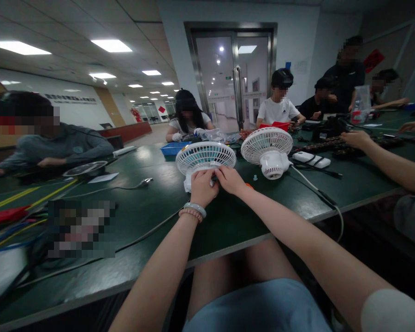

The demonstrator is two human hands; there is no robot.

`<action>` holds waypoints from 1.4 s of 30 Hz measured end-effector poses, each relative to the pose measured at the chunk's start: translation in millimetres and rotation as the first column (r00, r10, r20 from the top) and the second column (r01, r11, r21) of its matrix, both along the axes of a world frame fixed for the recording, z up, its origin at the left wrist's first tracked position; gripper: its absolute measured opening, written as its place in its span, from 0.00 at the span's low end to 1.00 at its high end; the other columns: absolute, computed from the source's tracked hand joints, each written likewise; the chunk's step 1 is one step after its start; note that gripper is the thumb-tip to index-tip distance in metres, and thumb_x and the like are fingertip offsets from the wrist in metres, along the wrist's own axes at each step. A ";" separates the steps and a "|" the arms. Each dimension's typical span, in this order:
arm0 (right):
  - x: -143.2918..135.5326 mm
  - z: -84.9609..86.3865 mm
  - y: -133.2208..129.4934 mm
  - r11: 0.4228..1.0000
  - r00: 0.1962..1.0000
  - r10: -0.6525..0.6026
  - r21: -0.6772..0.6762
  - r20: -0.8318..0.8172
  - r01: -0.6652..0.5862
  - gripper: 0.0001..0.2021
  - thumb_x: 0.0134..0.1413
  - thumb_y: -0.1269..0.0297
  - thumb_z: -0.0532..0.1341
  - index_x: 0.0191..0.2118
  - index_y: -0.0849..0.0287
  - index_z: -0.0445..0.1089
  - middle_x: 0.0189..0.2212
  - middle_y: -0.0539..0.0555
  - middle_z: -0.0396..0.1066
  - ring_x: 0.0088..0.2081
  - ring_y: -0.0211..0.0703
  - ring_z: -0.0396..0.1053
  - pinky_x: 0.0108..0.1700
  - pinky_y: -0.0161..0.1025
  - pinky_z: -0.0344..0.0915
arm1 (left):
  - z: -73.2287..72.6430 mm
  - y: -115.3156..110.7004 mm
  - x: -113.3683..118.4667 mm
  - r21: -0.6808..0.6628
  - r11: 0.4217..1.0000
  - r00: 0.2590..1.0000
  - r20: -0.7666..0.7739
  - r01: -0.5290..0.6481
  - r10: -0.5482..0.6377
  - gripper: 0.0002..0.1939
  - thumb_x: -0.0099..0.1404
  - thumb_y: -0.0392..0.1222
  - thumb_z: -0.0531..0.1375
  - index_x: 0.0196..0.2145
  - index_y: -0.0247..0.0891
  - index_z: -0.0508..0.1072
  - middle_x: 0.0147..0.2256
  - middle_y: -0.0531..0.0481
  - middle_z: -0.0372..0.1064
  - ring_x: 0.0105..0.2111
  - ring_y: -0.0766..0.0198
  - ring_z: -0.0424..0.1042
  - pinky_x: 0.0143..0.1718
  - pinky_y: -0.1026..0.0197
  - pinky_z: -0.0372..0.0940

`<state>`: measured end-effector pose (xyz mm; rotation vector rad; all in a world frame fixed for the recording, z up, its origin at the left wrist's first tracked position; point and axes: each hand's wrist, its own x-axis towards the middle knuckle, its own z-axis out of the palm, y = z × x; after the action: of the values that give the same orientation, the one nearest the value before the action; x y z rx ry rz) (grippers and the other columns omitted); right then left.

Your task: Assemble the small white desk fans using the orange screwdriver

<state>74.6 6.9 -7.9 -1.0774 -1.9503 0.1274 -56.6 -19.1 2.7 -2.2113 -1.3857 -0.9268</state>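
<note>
A white electric fan [204,152] with a round slatted grille stands on the dark green table in front of me, its back towards me. My left hand [204,186] is wrapped round the rear of this fan, hiding most of its motor housing. My right hand [230,180] meets it there, thumb and fingers pinched together at the housing. Whatever small part lies between the right fingertips is hidden. To the right is a second white fan [268,147], its motor housing in plain sight. A small pale plastic piece [255,177] lies near it, and something orange [249,186] shows behind my right wrist.
A blue tray [173,148] sits beyond the first fan. A white power strip [311,160] and cables lie on the right; a plug [145,182] and cords run across the left. Several co-workers sit around the table [159,221], one co-worker's hand [356,138] reaching in from the right.
</note>
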 end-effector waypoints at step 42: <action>1.9 -31.3 32.1 0.907 0.946 0.245 -0.295 -0.213 -0.301 0.27 0.36 0.66 0.63 0.48 0.66 0.60 0.46 0.61 0.67 0.47 0.48 0.66 0.49 0.43 0.62 | 7.3 33.0 -57.1 -0.095 0.953 0.625 0.735 -0.288 0.263 0.39 0.43 0.54 0.65 0.51 0.36 0.60 0.45 0.41 0.62 0.47 0.53 0.64 0.49 0.49 0.59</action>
<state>76.4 39.0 -39.3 -0.9522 -1.9545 0.6966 -113.7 13.9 10.0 -1.5288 -1.9507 -1.8296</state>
